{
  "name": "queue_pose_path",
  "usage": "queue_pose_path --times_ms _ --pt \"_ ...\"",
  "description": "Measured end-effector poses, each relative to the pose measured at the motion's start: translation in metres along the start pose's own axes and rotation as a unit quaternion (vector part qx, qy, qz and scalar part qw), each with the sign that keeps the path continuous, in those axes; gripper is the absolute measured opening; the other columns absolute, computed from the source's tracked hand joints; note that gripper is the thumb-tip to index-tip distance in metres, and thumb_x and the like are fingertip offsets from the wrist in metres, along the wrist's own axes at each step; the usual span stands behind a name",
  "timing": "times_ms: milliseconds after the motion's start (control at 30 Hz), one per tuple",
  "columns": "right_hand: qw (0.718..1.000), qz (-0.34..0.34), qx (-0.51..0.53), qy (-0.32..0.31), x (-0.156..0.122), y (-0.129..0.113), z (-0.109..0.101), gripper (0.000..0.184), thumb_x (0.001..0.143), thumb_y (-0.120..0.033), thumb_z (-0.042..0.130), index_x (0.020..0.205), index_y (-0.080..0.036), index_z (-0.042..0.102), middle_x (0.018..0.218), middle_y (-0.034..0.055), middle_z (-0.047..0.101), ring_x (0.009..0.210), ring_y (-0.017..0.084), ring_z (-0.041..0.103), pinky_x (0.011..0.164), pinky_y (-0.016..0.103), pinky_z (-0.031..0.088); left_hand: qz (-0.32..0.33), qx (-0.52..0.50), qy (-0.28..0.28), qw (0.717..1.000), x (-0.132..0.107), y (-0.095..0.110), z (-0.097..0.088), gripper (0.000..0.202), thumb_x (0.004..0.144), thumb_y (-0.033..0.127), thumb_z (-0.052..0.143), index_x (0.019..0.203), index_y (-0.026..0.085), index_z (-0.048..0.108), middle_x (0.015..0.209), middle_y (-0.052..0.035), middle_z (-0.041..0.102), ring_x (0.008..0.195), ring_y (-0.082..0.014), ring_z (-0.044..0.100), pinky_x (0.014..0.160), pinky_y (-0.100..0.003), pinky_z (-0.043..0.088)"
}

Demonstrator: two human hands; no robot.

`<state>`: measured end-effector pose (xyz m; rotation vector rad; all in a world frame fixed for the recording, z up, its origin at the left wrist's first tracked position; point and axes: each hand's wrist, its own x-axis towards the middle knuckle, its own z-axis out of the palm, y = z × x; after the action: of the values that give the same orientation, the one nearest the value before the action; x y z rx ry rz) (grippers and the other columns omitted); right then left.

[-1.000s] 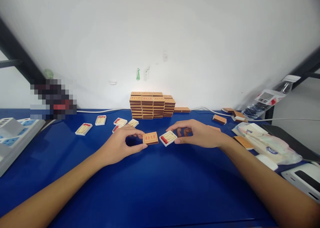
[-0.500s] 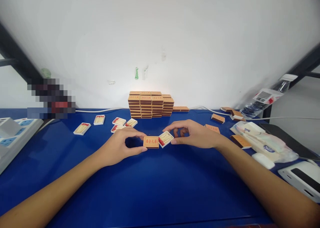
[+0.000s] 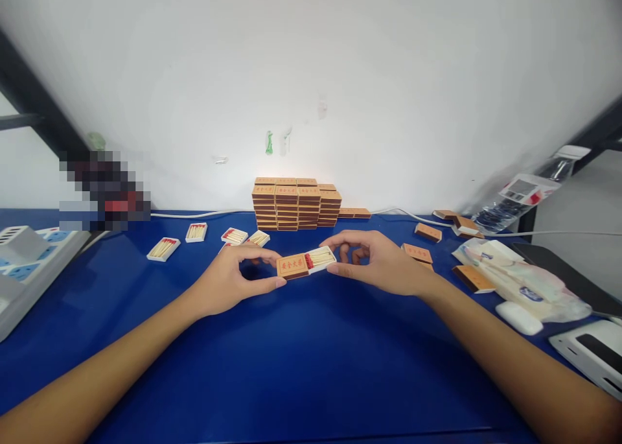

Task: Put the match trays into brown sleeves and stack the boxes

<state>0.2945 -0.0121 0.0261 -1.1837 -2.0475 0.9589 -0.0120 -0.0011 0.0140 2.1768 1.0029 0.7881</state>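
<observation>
My left hand (image 3: 238,275) pinches the orange matchbox sleeve (image 3: 292,266) between thumb and fingers. From the sleeve's right end juts a white matchbox tray (image 3: 321,260) full of red-tipped matches, lined up with the sleeve and partly inside it. My right hand (image 3: 374,261) grips the outer end of this tray with thumb and forefinger, its other fingers curled. Behind my left hand lie several more filled trays, among them one tray (image 3: 234,236) on the blue table (image 3: 311,366); another there is mostly hidden by the hand.
Stacked matchboxes (image 3: 297,204) stand against the wall. Two filled trays, one at the far left (image 3: 163,249), lie near a power strip (image 3: 43,269). At right are loose sleeves (image 3: 416,253), a tissue pack (image 3: 527,285), a leaning bottle (image 3: 529,188) and a white device (image 3: 590,353). A cable runs along the wall.
The tray has slid partway into the sleeve's right end; before, it was angled at the opening. The sleeve has tilted, its right end now higher.
</observation>
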Motion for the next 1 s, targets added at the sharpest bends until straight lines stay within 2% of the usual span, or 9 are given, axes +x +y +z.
queue_pose_path --times_ms 200,533,733,900,1000 --pt "1.000 -0.005 -0.009 0.029 -0.004 -0.005 0.005 0.034 0.090 -0.046 0.077 0.116 -0.024 0.076 0.094 0.0029 0.067 0.075 0.016 0.058 0.064 0.031 0.046 0.003 0.000 0.001 1.000 0.000 0.000 -0.001 0.030 0.087 0.043 0.081 0.111 0.025 0.083 0.106 -0.0031 0.082 0.095 -0.0222 0.071 0.089 -0.034 0.058" --pt "0.998 0.001 0.020 0.067 -0.001 -0.002 0.018 0.042 0.088 -0.049 0.079 0.119 -0.021 0.075 0.089 0.0035 0.068 0.076 0.018 0.060 0.064 0.032 0.050 -0.008 -0.012 0.020 1.000 0.000 -0.005 -0.004 0.034 0.085 0.044 0.083 0.113 0.026 0.084 0.104 -0.0026 0.082 0.093 -0.0218 0.072 0.083 -0.031 0.057" --pt "0.995 0.021 0.072 0.067 0.002 0.002 0.023 0.047 0.086 -0.049 0.082 0.123 -0.021 0.076 0.098 0.0056 0.072 0.078 0.018 0.063 0.064 0.032 0.052 -0.014 0.000 0.032 0.999 0.001 -0.006 -0.005 0.036 0.084 0.046 0.084 0.115 0.028 0.084 0.103 -0.0026 0.082 0.092 -0.0221 0.071 0.083 -0.032 0.058" --pt "0.984 0.037 0.150 0.088 0.004 0.006 0.033 0.053 0.082 -0.047 0.086 0.128 -0.023 0.074 0.090 0.0030 0.071 0.071 0.016 0.060 0.056 0.030 0.051 -0.026 -0.030 0.048 0.998 0.001 -0.013 -0.005 0.041 0.082 0.048 0.086 0.117 0.027 0.084 0.101 -0.0039 0.082 0.091 -0.0225 0.073 0.082 -0.033 0.060" --pt "0.973 0.030 0.207 0.103 0.003 0.007 0.040 0.053 0.081 -0.046 0.088 0.127 -0.023 0.074 0.084 0.0017 0.070 0.068 0.015 0.057 0.054 0.029 0.050 -0.039 -0.057 0.069 0.995 0.001 -0.020 -0.005 0.047 0.080 0.049 0.088 0.120 0.026 0.083 0.107 -0.0055 0.083 0.093 -0.0233 0.074 0.084 -0.034 0.062"
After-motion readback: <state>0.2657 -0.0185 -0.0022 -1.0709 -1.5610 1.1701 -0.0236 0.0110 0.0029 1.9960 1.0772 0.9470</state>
